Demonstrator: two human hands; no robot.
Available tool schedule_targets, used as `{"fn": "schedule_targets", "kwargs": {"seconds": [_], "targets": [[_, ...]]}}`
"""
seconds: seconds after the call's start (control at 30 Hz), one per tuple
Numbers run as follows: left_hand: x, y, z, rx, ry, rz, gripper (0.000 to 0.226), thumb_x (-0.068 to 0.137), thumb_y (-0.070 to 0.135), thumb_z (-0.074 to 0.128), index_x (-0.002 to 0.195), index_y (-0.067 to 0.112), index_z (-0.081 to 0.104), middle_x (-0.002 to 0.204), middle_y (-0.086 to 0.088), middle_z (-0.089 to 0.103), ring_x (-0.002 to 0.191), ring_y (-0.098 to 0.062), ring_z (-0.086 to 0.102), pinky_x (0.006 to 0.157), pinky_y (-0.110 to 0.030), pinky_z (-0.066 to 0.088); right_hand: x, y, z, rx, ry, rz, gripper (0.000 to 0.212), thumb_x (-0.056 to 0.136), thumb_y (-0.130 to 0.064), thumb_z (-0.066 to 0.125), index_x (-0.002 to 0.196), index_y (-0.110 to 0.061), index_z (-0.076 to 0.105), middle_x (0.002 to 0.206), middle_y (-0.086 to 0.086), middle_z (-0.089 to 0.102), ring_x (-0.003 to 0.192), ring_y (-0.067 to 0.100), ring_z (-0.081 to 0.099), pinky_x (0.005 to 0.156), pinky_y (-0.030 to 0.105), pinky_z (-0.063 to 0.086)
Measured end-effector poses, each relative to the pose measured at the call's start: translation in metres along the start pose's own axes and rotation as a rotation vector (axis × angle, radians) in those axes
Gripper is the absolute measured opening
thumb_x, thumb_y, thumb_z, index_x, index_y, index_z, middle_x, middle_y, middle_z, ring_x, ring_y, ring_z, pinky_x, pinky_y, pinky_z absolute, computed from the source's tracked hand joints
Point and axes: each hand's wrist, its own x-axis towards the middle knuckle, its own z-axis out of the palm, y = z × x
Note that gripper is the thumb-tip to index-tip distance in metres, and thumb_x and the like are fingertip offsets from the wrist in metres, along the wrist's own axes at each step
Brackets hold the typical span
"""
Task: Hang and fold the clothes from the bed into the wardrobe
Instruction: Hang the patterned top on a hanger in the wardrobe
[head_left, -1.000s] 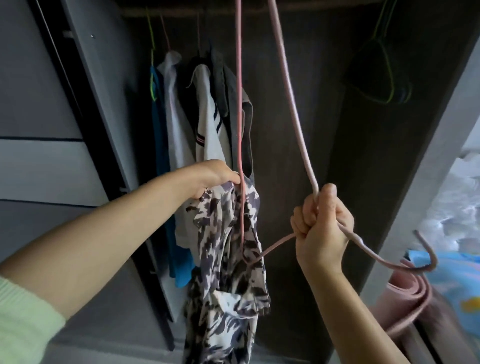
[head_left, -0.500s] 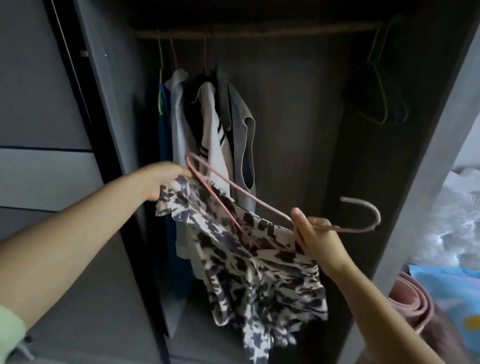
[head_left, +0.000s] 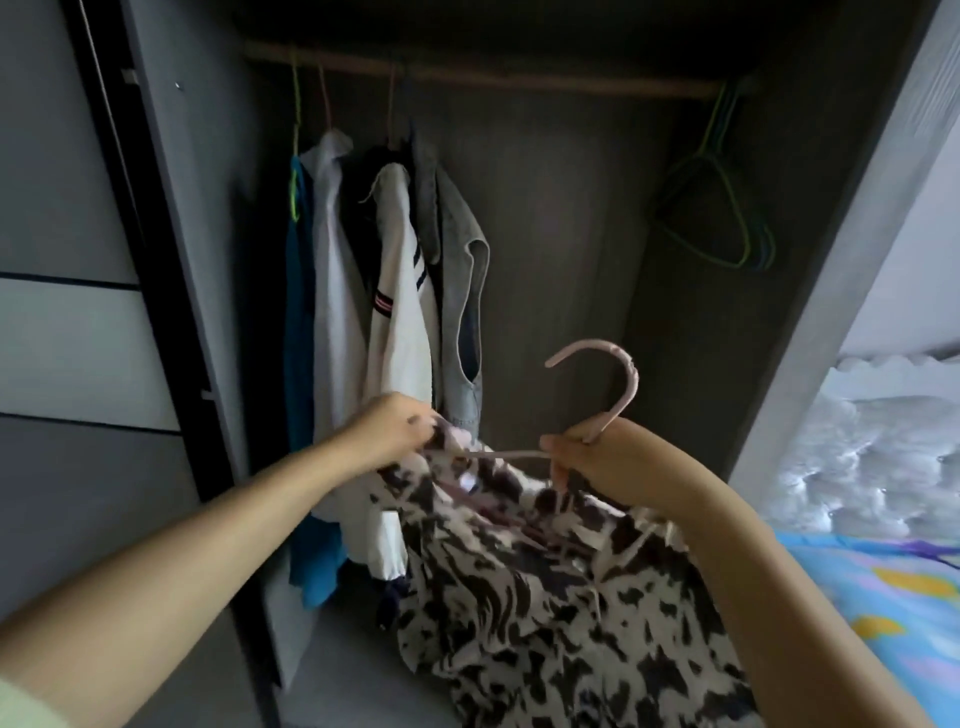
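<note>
Two hands are engaged at the open wardrobe (head_left: 701, 332). The pink hanger (head_left: 615, 387) is gripped at its neck by the right hand (head_left: 613, 462), fingers curled round it, hook upright and well below the rail (head_left: 519, 78). An upper edge of the black-and-white patterned garment (head_left: 545, 582) is pinched by the left hand (head_left: 397, 434) and held just beside the hanger's left arm.

Step judged in hand: the garment is being dressed onto the hanger, not yet hung. It is carried between the hands in front of the wardrobe's middle, its bulk sagging toward the lower edge of the view.

Next move, as judged: the fabric would need to be seated over both hanger arms, then the hook raised to the bare stretch of rail between the hung clothes (head_left: 395, 291) at the left end and the empty green hangers (head_left: 722, 208) at the right end.

Hard to make out: whether the right shoulder is already seated, since the hanger's arm is covered by hand and cloth. What kind of garment it is cannot be told. The bed (head_left: 883, 587) is cut off at the right edge; clothes left on it are not seen.
</note>
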Motion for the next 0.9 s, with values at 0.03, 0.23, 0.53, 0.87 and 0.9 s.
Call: {"fn": "schedule_targets", "kwargs": {"seconds": [0.03, 0.23, 0.53, 0.87, 0.9], "targets": [[-0.001, 0.005, 0.008, 0.097, -0.104, 0.069, 0.022, 0.085, 0.01, 0.049, 0.067, -0.002, 0.054, 0.063, -0.013, 0.057, 0.052, -0.006, 0.04, 0.054, -0.025, 0.032, 0.0, -0.002, 0.002, -0.004, -0.034, -0.028, 0.045, 0.096, -0.042, 0.046, 0.06, -0.023, 0.066, 0.047, -0.009, 0.049, 0.051, 0.005, 0.048, 0.055, 0.019, 0.04], [0.003, -0.008, 0.003, 0.282, -0.103, 0.052, 0.028, 0.078, 0.01, 0.047, 0.054, 0.014, 0.034, 0.053, -0.001, 0.036, 0.054, -0.018, 0.031, 0.055, -0.032, 0.021, -0.009, 0.007, -0.013, 0.086, -0.237, 0.0, 0.041, 0.097, -0.039, 0.047, 0.068, -0.019, 0.066, 0.037, -0.008, 0.035, 0.035, 0.006, 0.031, 0.038, 0.015, 0.026], [-0.009, 0.051, 0.0, -0.135, -0.429, 0.273, 0.032, 0.088, 0.039, 0.06, 0.118, 0.03, 0.063, 0.093, 0.023, 0.064, 0.089, 0.007, 0.059, 0.078, -0.01, 0.043, -0.009, 0.003, -0.001, 0.199, -0.126, -0.015, 0.039, 0.096, -0.037, 0.05, 0.066, -0.016, 0.063, 0.037, -0.008, 0.036, 0.034, 0.006, 0.03, 0.037, 0.016, 0.024], [-0.019, 0.022, 0.0, -0.053, -0.117, 0.375, 0.058, 0.069, 0.077, 0.049, 0.072, 0.021, 0.066, 0.054, 0.012, 0.047, 0.053, -0.004, 0.043, 0.051, -0.019, 0.028, -0.016, 0.03, -0.029, 0.502, 0.009, -0.006, 0.017, 0.094, -0.014, 0.054, 0.092, -0.024, 0.068, 0.086, -0.001, 0.069, 0.084, 0.015, 0.067, 0.069, 0.023, 0.051], [-0.02, 0.016, -0.002, -0.06, -0.097, 0.361, 0.054, 0.071, 0.071, 0.053, 0.074, 0.019, 0.069, 0.051, 0.013, 0.045, 0.051, -0.004, 0.041, 0.05, -0.018, 0.026, -0.016, 0.045, -0.035, 0.453, 0.035, 0.071, 0.015, 0.094, -0.016, 0.054, 0.094, -0.023, 0.067, 0.095, 0.0, 0.069, 0.094, 0.018, 0.065, 0.072, 0.025, 0.05]]}}
